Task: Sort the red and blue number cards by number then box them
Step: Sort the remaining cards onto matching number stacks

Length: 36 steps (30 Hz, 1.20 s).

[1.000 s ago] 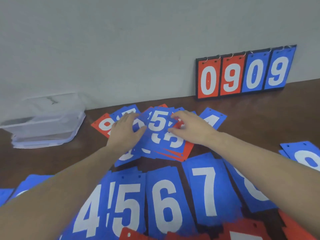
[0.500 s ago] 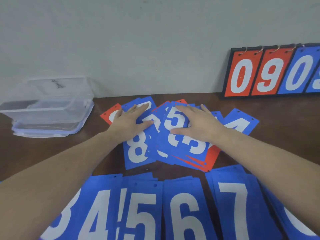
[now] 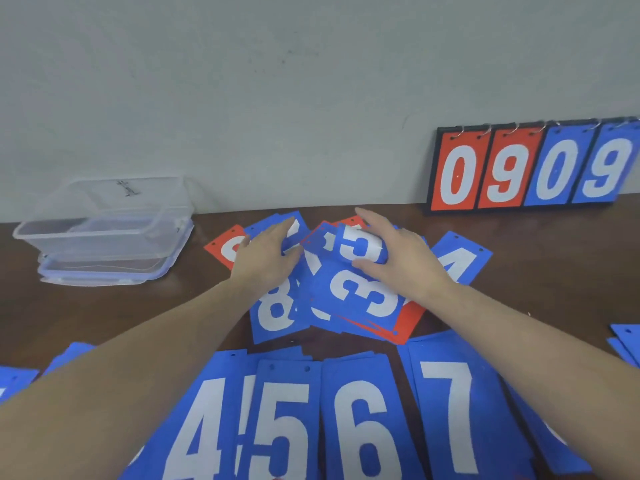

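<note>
A loose pile of blue and red number cards lies at the table's middle. My right hand [image 3: 401, 261] grips the blue 5 card [image 3: 360, 245], thumb under its near edge, so the card curls up off the pile. Below it lies a blue 3 card [image 3: 360, 292] over a red card [image 3: 410, 320]. My left hand [image 3: 266, 261] presses flat on the pile's left side, above a blue 8 card [image 3: 273, 311]. A blue 4 card [image 3: 462, 259] pokes out on the right. Near me, sorted blue stacks show 4 [image 3: 207, 427], 5 [image 3: 284, 431], 6 [image 3: 363, 431] and 7 [image 3: 450, 410].
A clear plastic box [image 3: 104, 220] stands on its lid at the back left by the wall. A flip scoreboard [image 3: 533, 168] reading 0909 leans on the wall at the back right. More blue cards [image 3: 627, 341] lie at the right edge.
My right hand has gone from lying flat on the pile to curling round the blue 5 card and lifting it. My left hand stays on the pile's left side.
</note>
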Motion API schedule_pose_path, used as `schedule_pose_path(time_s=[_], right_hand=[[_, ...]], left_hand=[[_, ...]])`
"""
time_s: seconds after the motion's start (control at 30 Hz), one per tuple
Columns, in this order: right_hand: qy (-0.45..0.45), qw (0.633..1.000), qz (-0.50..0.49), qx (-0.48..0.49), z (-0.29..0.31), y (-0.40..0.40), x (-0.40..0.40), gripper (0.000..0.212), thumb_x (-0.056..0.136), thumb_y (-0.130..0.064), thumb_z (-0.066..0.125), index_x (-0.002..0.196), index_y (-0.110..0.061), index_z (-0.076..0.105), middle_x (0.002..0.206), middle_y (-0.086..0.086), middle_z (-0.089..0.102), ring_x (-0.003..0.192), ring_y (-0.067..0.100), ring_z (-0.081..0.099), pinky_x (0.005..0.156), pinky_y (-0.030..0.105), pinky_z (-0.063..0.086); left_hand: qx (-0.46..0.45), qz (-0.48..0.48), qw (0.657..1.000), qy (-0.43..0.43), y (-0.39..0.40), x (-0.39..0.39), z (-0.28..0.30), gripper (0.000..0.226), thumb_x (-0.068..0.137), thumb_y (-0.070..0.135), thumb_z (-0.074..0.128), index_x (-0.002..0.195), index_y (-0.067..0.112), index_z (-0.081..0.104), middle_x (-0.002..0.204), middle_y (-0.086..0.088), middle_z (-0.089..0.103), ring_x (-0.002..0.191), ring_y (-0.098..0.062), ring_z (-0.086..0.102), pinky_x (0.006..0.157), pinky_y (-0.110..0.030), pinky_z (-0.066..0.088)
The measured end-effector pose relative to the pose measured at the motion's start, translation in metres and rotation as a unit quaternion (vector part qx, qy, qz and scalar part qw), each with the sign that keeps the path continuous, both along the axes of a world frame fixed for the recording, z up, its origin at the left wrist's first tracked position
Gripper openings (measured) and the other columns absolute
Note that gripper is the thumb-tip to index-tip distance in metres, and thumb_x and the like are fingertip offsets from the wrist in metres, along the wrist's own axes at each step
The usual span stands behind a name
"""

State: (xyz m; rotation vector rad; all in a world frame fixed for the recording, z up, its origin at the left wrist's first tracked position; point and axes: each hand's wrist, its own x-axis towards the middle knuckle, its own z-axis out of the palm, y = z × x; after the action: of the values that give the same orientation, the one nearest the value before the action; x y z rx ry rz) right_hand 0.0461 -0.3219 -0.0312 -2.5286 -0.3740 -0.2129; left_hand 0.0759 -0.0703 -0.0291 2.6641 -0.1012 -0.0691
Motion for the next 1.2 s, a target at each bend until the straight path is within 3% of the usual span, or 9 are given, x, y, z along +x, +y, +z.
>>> schedule_pose_path(time_s=[0.07, 0.17, 0.53, 0.67, 0.8, 0.9, 1.0, 1.1, 1.2], right_hand=[[0.019, 0.997, -0.013, 0.076, 0.007, -0.010, -0.007, 0.084, 0.087, -0.036, 0.075, 0.151, -0.050, 0.023, 0.134, -0.024, 0.058, 0.107, 0.006, 0.060, 0.084, 0.015, 0.046], [0.039, 0.991, -0.023, 0.127, 0.011, -0.025, -0.018, 0.088, 0.085, -0.036, 0.078, 0.149, -0.054, 0.020, 0.133, -0.026, 0.054, 0.108, 0.002, 0.062, 0.083, 0.027, 0.056], [0.048, 0.991, -0.049, 0.118, 0.013, -0.071, -0.043, 0.090, 0.085, -0.036, 0.080, 0.152, -0.050, 0.022, 0.148, -0.020, 0.042, 0.126, 0.000, 0.051, 0.090, 0.024, 0.057], [0.081, 0.987, -0.061, 0.128, 0.013, -0.075, -0.045, 0.097, 0.081, -0.037, 0.084, 0.152, -0.050, 0.019, 0.146, -0.018, 0.044, 0.122, 0.004, 0.056, 0.084, 0.027, 0.061], [0.095, 0.981, -0.066, 0.156, 0.018, -0.071, -0.051, 0.101, 0.080, -0.034, 0.085, 0.151, -0.053, 0.016, 0.131, -0.016, 0.054, 0.106, 0.004, 0.066, 0.080, 0.030, 0.062], [0.111, 0.973, -0.048, 0.196, 0.023, -0.067, -0.060, 0.104, 0.080, -0.030, 0.086, 0.148, -0.059, 0.013, 0.125, -0.026, 0.054, 0.103, 0.003, 0.068, 0.076, 0.029, 0.063], [0.126, 0.964, -0.022, 0.231, 0.029, -0.056, -0.069, 0.106, 0.081, -0.019, 0.085, 0.147, -0.061, 0.014, 0.137, -0.016, 0.051, 0.111, 0.009, 0.066, 0.076, 0.033, 0.064], [0.143, 0.958, -0.015, 0.250, 0.031, -0.038, -0.080, 0.106, 0.082, -0.002, 0.080, 0.144, -0.061, 0.017, 0.143, -0.010, 0.045, 0.109, 0.011, 0.065, 0.072, 0.028, 0.062], [0.172, 0.949, -0.014, 0.264, 0.029, -0.017, -0.094, 0.109, 0.083, 0.001, 0.078, 0.146, -0.063, 0.016, 0.136, -0.020, 0.043, 0.106, 0.004, 0.064, 0.067, 0.023, 0.059]], left_hand=[[-0.027, 0.002, 0.999, 0.021, -0.011, -0.013, 0.001, 0.059, 0.102, 0.040, 0.043, 0.157, 0.031, 0.024, 0.127, 0.001, 0.064, 0.103, -0.019, 0.062, 0.119, -0.050, 0.029], [0.014, -0.035, 0.999, 0.023, -0.026, -0.017, -0.004, 0.064, 0.101, 0.049, 0.044, 0.158, 0.028, 0.023, 0.162, 0.004, 0.032, 0.149, -0.017, 0.027, 0.125, -0.045, 0.007], [0.092, -0.025, 0.994, 0.057, -0.096, 0.006, -0.015, 0.125, 0.067, 0.096, 0.041, 0.160, 0.025, -0.003, 0.169, 0.003, 0.004, 0.155, -0.015, 0.003, 0.121, -0.056, 0.001], [0.049, -0.037, 0.997, 0.046, -0.098, -0.002, -0.013, 0.102, 0.079, 0.085, 0.045, 0.159, 0.034, 0.007, 0.158, 0.009, 0.037, 0.146, -0.017, 0.035, 0.123, -0.052, -0.002], [0.019, -0.041, 0.998, -0.038, -0.093, -0.014, -0.003, 0.077, 0.088, 0.069, 0.054, 0.152, 0.039, 0.026, 0.146, 0.009, 0.051, 0.142, -0.017, 0.040, 0.123, -0.052, 0.000], [-0.075, -0.024, 0.996, -0.037, -0.074, -0.029, 0.007, 0.068, 0.090, 0.059, 0.061, 0.149, 0.042, 0.030, 0.135, 0.011, 0.057, 0.123, -0.017, 0.054, 0.113, -0.045, 0.036], [-0.165, -0.033, 0.986, -0.016, -0.049, -0.052, 0.016, 0.069, 0.090, 0.050, 0.068, 0.147, 0.045, 0.030, 0.128, 0.016, 0.054, 0.108, -0.012, 0.058, 0.085, -0.031, 0.055], [-0.220, -0.041, 0.974, -0.028, -0.028, -0.072, 0.020, 0.063, 0.090, 0.034, 0.073, 0.142, 0.044, 0.038, 0.137, 0.018, 0.047, 0.124, -0.013, 0.054, 0.093, -0.029, 0.054], [-0.276, -0.040, 0.959, -0.047, -0.013, -0.093, 0.026, 0.061, 0.088, 0.019, 0.076, 0.135, 0.044, 0.048, 0.160, 0.018, 0.018, 0.148, -0.005, 0.023, 0.094, -0.011, 0.043]])
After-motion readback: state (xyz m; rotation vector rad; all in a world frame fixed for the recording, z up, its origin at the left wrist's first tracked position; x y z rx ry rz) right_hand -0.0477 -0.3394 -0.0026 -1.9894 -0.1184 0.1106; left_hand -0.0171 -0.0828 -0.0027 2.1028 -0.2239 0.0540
